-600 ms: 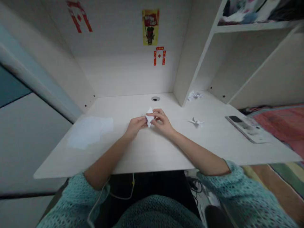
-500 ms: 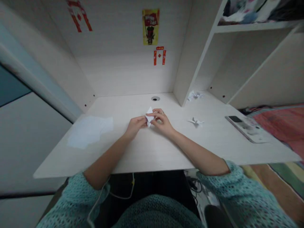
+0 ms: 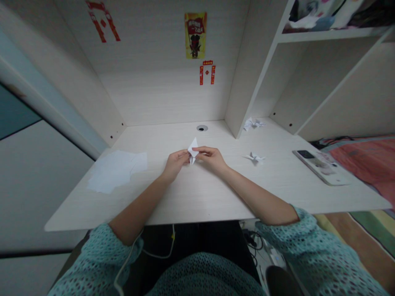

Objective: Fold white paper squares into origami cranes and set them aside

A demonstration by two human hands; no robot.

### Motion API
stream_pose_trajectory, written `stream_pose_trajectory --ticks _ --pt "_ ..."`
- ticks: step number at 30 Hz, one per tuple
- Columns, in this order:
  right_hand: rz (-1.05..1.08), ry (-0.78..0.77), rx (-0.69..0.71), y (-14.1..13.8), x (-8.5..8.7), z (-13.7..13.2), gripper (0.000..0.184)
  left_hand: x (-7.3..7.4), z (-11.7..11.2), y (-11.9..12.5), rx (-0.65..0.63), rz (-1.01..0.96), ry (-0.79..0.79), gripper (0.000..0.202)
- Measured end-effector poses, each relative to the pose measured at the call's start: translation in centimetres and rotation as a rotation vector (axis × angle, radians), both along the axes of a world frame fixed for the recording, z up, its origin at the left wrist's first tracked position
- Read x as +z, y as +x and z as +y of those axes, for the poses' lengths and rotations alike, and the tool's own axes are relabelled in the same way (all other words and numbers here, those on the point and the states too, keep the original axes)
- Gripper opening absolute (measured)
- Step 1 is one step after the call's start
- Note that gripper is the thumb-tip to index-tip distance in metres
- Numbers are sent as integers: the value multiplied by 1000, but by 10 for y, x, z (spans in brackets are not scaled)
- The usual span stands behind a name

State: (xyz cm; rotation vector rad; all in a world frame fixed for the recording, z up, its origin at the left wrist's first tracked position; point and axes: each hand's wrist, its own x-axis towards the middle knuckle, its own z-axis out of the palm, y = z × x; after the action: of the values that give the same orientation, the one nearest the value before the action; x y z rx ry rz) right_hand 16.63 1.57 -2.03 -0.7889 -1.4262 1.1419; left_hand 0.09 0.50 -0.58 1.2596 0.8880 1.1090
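Observation:
A small white piece of folded paper (image 3: 193, 149) is held between my two hands above the middle of the desk. It has a pointed top, and narrow split points stick out below. My left hand (image 3: 176, 163) pinches its left side, fingers closed. From the right, the thumb and fingertips of my right hand (image 3: 212, 157) are closed on its other edge. On the desk to the right rests a white folded paper crane (image 3: 254, 158). More folded paper figures (image 3: 253, 124) lie farther back by the shelf divider.
White paper sheets (image 3: 115, 170) overlap on the left of the desk (image 3: 197, 201). A phone (image 3: 319, 167) lies at the right, beside red cloth (image 3: 367, 160). An upright divider (image 3: 247, 94) meets the desk behind the crane. A cable hole (image 3: 202, 128) sits near the back wall.
The folded paper has tilted and shifted slightly left. My right hand's fingers, spread and raised around it before, now lie closer together along its right edge. My left hand has barely moved.

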Motion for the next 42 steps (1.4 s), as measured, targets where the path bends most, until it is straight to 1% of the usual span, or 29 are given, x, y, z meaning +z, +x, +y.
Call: stream_pose_trajectory --ticks 4,9,13,15,17,20,23,27,30,33,37,42 --pt "89 -134 -34 -1 -1 1 30 -1 0 0 5 -29 -48 34" --pt "133 -214 -55 -3 0 1 26 0 -2 1 -15 -16 -82 34" --pt "170 -298 -86 -3 -3 2 26 -2 0 2 15 -4 -141 45" --pt "187 -322 -98 -2 -5 3 27 -3 1 2 22 26 -130 49" --pt "196 -320 -102 -2 -6 3 28 -4 1 1 41 79 -82 47" --pt "167 -265 -133 -2 -5 4 26 -2 1 0 84 174 -15 42" --pt "105 -199 -141 -1 -2 3 26 1 0 -2 110 219 -8 42" --pt "39 -164 -117 -2 1 0 26 1 -1 -3 125 213 -33 40" --pt "43 -160 -136 -3 1 -1 26 -1 0 -2 118 191 -47 38" --pt "95 -181 -134 -5 -1 -2 30 -4 0 0 117 175 -73 36" --pt "143 -215 -150 -6 -4 -1 33 -6 -1 2 74 199 -73 36" --pt "131 -217 -153 -4 -5 2 31 -5 -2 2 37 244 -53 37"
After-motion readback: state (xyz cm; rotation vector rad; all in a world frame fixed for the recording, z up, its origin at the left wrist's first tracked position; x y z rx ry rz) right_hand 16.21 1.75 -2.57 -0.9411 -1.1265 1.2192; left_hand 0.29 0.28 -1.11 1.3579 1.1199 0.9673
